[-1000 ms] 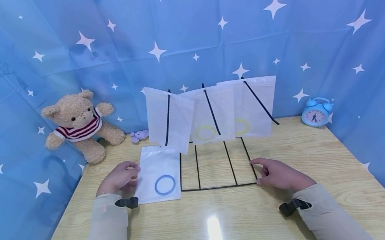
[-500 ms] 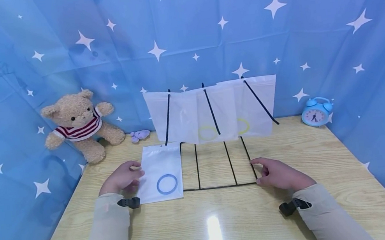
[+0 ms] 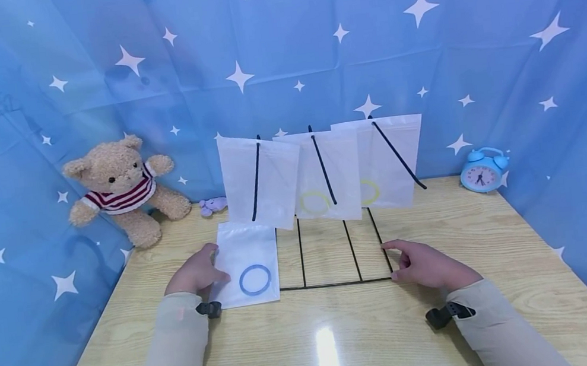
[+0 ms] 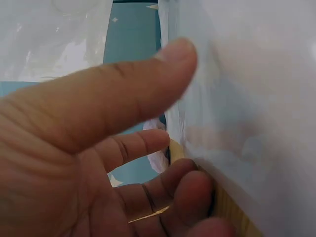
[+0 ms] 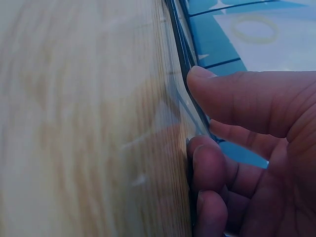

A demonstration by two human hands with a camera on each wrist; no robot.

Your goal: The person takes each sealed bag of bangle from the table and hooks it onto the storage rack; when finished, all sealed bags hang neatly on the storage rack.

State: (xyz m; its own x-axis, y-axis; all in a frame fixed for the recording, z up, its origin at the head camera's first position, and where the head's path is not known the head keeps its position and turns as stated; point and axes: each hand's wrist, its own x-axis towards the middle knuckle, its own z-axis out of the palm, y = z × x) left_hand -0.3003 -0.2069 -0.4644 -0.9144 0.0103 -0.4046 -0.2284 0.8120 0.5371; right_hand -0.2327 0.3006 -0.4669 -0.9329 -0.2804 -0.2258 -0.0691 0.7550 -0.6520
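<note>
A white translucent zip bag lies flat on the table, with a blue ring showing in its lower part. My left hand is at this bag's left edge, its thumb over the bag and its fingers spread apart along the side. Beside the bag is a black wire rack. My right hand holds the rack's front right corner, index finger on the side wire and thumb by the front. Three bags hang from the rack's prongs: a left bag, a middle bag and a right bag.
Yellow rings show in the middle and right hanging bags. A teddy bear sits at the back left near a small purple toy. A blue alarm clock stands at the back right, before a star-patterned curtain.
My left hand has moved right, its thumb now over the bag. The lying bag shifted slightly right. The left and middle hanging bags have swung a little. My right hand has stayed put.
</note>
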